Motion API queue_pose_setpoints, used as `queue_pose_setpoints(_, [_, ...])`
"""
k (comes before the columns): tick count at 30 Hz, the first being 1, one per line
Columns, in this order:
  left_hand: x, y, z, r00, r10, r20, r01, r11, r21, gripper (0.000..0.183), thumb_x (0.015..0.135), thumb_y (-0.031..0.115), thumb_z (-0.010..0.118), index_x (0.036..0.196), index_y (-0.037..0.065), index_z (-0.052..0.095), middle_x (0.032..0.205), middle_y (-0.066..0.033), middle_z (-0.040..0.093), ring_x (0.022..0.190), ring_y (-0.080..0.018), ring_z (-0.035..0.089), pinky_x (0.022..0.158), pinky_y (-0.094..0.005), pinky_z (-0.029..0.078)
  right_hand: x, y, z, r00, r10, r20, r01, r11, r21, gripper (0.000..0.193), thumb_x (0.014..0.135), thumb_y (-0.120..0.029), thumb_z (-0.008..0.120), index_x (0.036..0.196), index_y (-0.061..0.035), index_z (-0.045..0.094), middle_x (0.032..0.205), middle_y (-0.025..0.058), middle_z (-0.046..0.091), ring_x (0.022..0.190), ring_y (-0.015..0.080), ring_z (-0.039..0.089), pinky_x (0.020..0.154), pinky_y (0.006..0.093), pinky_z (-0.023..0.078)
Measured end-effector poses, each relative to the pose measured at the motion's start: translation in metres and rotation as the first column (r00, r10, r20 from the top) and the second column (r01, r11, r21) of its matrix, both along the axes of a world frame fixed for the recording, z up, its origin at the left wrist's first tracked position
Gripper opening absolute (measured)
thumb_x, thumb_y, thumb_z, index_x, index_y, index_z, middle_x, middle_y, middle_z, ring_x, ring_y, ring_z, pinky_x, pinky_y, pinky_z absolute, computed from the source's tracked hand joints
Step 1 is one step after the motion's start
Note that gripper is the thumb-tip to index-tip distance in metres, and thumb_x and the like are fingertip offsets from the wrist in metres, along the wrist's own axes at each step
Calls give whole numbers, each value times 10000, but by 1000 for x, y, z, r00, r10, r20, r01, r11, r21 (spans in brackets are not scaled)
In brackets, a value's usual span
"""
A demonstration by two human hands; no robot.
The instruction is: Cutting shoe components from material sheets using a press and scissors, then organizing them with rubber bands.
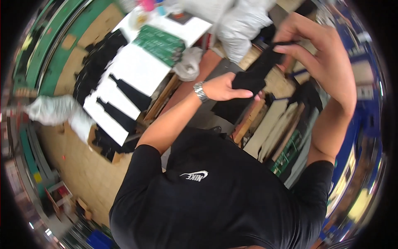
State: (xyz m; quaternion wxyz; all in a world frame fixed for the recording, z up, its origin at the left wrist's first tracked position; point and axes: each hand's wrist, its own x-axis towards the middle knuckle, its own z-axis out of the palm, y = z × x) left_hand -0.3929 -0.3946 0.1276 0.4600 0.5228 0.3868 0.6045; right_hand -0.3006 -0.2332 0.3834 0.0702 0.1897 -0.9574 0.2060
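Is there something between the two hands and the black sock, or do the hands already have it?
Nothing visible stands between them. The left hand grips the lower end of the black sock, and the right hand pinches its upper end with the fingertips. The sock is stretched in the air between both hands, above the cluttered workbench.

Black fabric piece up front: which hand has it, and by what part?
Both hands hold the black fabric piece. The left hand grips its lower, bunched end; the right hand pinches the upper end between its fingertips.
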Motion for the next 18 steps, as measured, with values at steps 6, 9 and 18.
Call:
queue_pose_setpoints(6, [-24,-131,-81,874,476,-101,-485,869,-97,475,933,419,741,962,-52,691,766,-61,701,726,-99,580,711,-347,506,-122,-98,-27,997,44,67,-46,999,26,148,863,56,669,909,11,535,807,2,504,772,91,487,719,237,417])
queue_pose_setpoints(9, [-25,-204,-120,768,633,-95,-638,748,-181,397,953,343,738,992,-50,697,791,-92,698,748,-86,558,719,-329,502,-203,-145,-53,969,80,235,-64,995,-72,161,906,35,651,896,-10,497,802,-9,477,768,74,477,703,237,418])
queue_pose_setpoints(18, [-5,-349,-222,224,959,171,-725,281,-629,357,970,231,723,1221,-17,667,1106,-29,723,987,-101,644,903,-294,526,-462,-299,-218,809,454,373,-370,887,-277,162,944,-51,688,939,-27,527,839,-14,550,733,70,543,657,250,470])
